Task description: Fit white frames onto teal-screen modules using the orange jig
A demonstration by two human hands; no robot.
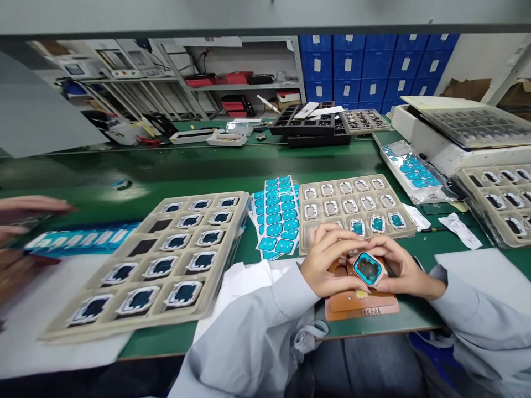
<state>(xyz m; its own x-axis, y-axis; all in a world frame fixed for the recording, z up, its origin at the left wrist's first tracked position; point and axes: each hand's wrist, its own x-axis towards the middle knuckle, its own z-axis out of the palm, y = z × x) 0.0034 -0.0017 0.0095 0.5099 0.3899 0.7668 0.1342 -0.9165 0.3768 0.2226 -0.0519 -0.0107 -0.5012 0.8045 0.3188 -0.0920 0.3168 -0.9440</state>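
Observation:
Between my two hands I hold a small watch-case-shaped part [368, 269], its face edged in teal round a dark inside. My left hand [332, 262] grips it from the left, thumb along the lower edge. From the right, my right hand [400, 271] closes on its other side. Beneath them lies an orange-brown pad [360, 309] on the green bench. Just behind my hands sits a beige tray [357, 193] of white frames, several in its front row covered in teal. Sheets of teal stickers [280, 215] lie left of that tray.
A larger beige tray [166, 260] with dark-centred frames stands to the left. Another person's blurred hands [25, 226] work beyond it. Black trays [311, 124] stand at the back; another parts tray [498, 202] and a bag of teal stickers [415, 171] are at right.

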